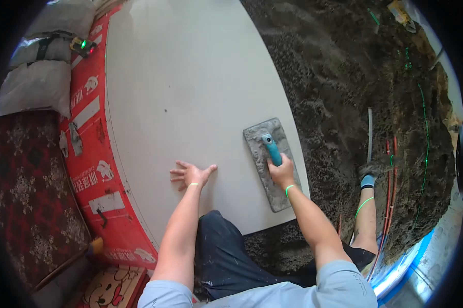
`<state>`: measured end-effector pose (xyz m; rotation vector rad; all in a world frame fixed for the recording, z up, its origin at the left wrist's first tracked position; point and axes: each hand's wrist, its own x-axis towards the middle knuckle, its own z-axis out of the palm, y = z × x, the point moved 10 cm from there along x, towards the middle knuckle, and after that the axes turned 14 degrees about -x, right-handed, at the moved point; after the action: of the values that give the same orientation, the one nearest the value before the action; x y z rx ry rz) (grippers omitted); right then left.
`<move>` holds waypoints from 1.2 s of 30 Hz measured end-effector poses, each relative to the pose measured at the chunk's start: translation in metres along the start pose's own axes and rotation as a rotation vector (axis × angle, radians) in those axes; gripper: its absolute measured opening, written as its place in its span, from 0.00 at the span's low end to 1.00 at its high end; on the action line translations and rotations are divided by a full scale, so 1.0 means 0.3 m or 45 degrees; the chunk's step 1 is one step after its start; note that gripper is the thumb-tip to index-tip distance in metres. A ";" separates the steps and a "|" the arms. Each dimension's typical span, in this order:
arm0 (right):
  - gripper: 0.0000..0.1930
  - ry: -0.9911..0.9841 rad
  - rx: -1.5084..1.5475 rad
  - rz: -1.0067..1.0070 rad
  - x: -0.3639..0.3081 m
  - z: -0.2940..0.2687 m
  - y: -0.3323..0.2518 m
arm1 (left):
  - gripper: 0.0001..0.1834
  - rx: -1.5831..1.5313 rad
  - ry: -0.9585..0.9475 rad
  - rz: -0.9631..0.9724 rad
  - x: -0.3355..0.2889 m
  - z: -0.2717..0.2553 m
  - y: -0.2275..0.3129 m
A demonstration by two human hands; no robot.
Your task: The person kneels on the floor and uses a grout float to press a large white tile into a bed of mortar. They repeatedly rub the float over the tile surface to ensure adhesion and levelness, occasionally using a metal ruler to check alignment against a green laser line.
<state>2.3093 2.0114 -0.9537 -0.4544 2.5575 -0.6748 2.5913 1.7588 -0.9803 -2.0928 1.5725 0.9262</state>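
A large off-white tile lies in front of me, its right side along dark, damp mortar. My left hand is on the tile with its fingers spread, holding nothing. My right hand grips the teal handle of a rectangular float. Grey mortar residue coats the float's plate, which lies on the tile near its right edge. My fingers wrap the lower end of the handle. The underside of the float is hidden.
A red printed sheet borders the tile on the left. On it stands a laser level, with white sacks beside it and a dark floral mat below them. Red pipes and a grey conduit cross the mortar.
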 end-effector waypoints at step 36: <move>0.11 -0.539 -0.630 -0.601 -0.268 0.279 -0.170 | 0.52 0.081 0.575 0.985 0.052 -0.060 -0.551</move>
<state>2.4288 1.9711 -0.9645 -1.2447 2.1945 -0.0533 2.7551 1.7881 -0.9941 -1.7145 2.7042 0.6016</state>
